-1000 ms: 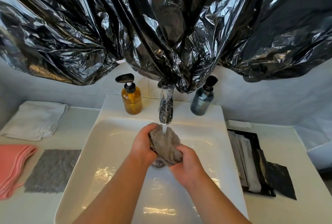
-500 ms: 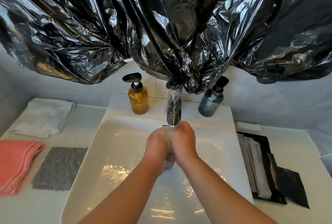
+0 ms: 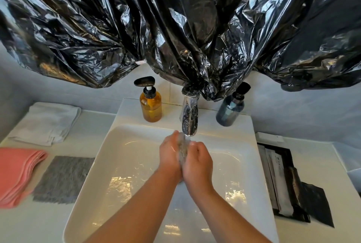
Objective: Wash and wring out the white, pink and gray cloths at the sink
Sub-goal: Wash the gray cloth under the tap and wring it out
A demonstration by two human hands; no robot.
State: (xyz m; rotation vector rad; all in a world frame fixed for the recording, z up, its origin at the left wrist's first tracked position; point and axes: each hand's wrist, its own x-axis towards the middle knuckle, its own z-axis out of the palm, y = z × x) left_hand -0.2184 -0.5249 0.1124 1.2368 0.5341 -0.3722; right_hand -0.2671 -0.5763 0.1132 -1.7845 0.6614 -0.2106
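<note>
A wet gray cloth point(image 3: 183, 150) is squeezed between my left hand point(image 3: 169, 155) and my right hand point(image 3: 198, 161), just under the chrome faucet point(image 3: 189, 119), over the white sink point(image 3: 125, 164). Only a narrow strip of the cloth shows between my palms. Both hands curl around it, close together. Water lies in the basin. On the counter to the left lie a folded white cloth point(image 3: 48, 121), a stack of pink cloths point(image 3: 17, 172) and another flat gray cloth point(image 3: 62, 179).
An amber soap pump bottle point(image 3: 150, 104) and a dark blue pump bottle point(image 3: 230, 110) stand behind the basin beside the faucet. Black plastic sheeting point(image 3: 175, 28) hangs over the wall above. A black tray with packets point(image 3: 281, 180) sits on the right counter.
The bunched gray cloth was open to view between my hands; now my palms have closed together around it under the faucet, hiding most of it.
</note>
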